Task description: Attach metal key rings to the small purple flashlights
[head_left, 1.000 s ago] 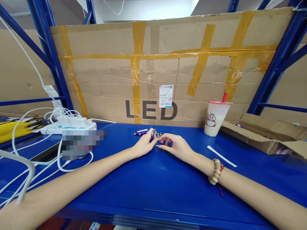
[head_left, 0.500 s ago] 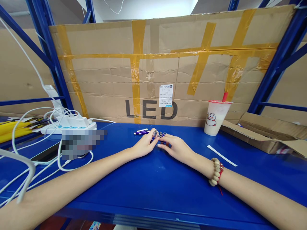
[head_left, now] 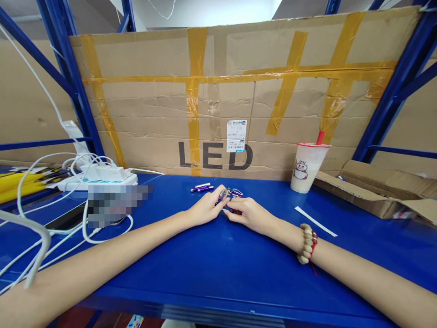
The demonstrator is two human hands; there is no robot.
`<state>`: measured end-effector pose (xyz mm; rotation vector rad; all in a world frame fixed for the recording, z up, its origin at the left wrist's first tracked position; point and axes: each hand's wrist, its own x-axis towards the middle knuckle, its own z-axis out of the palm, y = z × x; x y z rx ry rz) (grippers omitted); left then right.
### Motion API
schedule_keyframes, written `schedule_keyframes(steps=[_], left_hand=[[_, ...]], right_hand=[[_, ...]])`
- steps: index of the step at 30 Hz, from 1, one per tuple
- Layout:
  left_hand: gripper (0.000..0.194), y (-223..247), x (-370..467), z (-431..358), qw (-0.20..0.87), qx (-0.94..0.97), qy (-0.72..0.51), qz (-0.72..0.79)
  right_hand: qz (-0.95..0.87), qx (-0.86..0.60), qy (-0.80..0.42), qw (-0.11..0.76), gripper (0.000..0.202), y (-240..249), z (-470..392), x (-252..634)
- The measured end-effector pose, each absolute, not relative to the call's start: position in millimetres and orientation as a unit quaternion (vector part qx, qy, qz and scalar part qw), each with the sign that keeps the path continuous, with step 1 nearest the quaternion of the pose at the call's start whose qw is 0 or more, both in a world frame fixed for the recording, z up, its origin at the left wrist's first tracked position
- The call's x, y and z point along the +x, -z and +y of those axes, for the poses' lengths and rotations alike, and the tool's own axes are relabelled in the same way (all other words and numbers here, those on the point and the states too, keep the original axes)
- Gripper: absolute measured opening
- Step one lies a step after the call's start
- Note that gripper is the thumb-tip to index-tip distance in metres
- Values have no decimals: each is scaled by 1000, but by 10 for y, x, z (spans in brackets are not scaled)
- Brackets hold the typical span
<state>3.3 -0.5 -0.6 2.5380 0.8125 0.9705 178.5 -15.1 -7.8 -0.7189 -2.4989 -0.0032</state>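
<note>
My left hand (head_left: pixel 205 208) is closed, thumb and fingers pinching a small purple pen-like piece with a shiny, clear-looking end (head_left: pixel 223 194). Close beside it, my right hand (head_left: pixel 251 214) is closed too, its fingertips bent around something small and dark that they mostly hide. Just beyond the fingers lie small metal parts with a loop (head_left: pixel 236 192), partly covered by the hands. Behind my left hand, slim purple pen-like pieces (head_left: pixel 204 188) rest on the blue tabletop (head_left: pixel 205 264), one with a whitish part.
A drink cup with a red straw (head_left: pixel 309 166) stands at the right, near an open cardboard box (head_left: pixel 372 196) and a white strip (head_left: pixel 316 222). At the left are a power strip (head_left: pixel 112 175) and tangled white cables (head_left: pixel 85 228). A taped cardboard sheet (head_left: pixel 153 114) closes the back.
My right hand has drawn slightly down, with its fingers curling further. More of the metal loop shows beyond the fingertips. My left hand has barely shifted.
</note>
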Motion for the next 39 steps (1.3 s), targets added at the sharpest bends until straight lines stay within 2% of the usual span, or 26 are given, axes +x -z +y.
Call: schedule_keyframes(steps=[9,22,30,39], left_hand=[[19,23,28,-26,130,890,-319,298],[20,15,39,-32,154,870,-338,325],[25,-56,50,-112,104,890,-226,382],[35,-31,55,-96,52,897,-207,387]], right_hand=[[-908,-273,35,316,26,78,-151,1734],[-887,-296,51,350,26,36,-110,1791],[-820,-348,66,449,30,-16,-90,1876],[-839,-328,84,425,27,-10,-120,1846]])
